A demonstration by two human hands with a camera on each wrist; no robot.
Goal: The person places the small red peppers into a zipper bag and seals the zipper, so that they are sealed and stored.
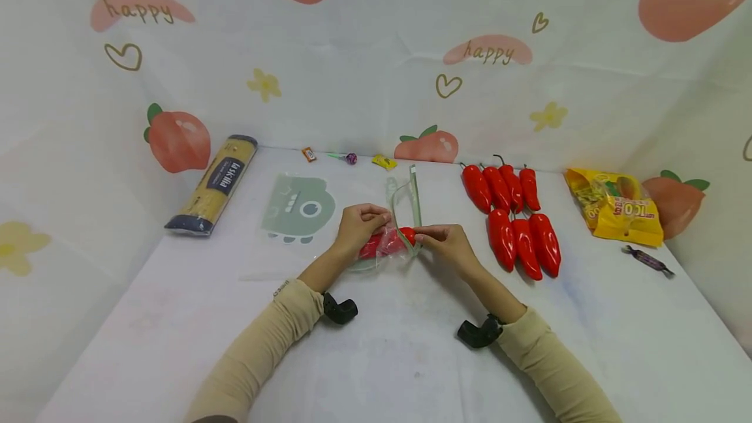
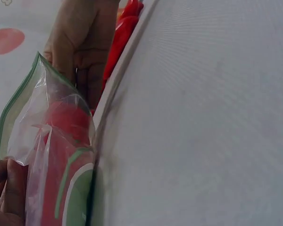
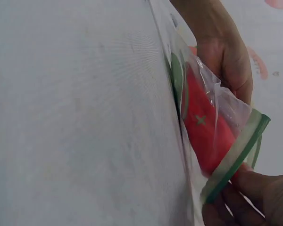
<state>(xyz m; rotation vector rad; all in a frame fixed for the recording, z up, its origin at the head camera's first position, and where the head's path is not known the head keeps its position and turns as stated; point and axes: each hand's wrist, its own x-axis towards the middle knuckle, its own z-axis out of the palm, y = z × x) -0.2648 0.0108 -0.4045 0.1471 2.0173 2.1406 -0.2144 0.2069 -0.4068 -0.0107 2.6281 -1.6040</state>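
A clear zip bag with a green-edged mouth [image 1: 416,198] lies mid-table with a red chili pepper [image 3: 205,127] inside it. My left hand [image 1: 360,227] pinches the bag's film near the open mouth, as the left wrist view also shows with the fingers [image 2: 14,188] at the bag's edge. At the mouth, my right hand [image 1: 449,247] holds the pepper's rounded end between thumb and fingers. In the right wrist view, part of the thumb and fingers [image 3: 254,188] is hidden behind the green zip strip. Seen through the plastic, the pepper lies lengthwise.
Several red chili peppers [image 1: 501,240] lie in two rows to the right. Beyond them are a yellow snack bag [image 1: 628,214] and a dark wrapped candy [image 1: 648,260]. A flat monster-print bag [image 1: 288,204] and a pasta pack [image 1: 214,185] lie left. Small sweets, including a lollipop [image 1: 350,158], line the back.
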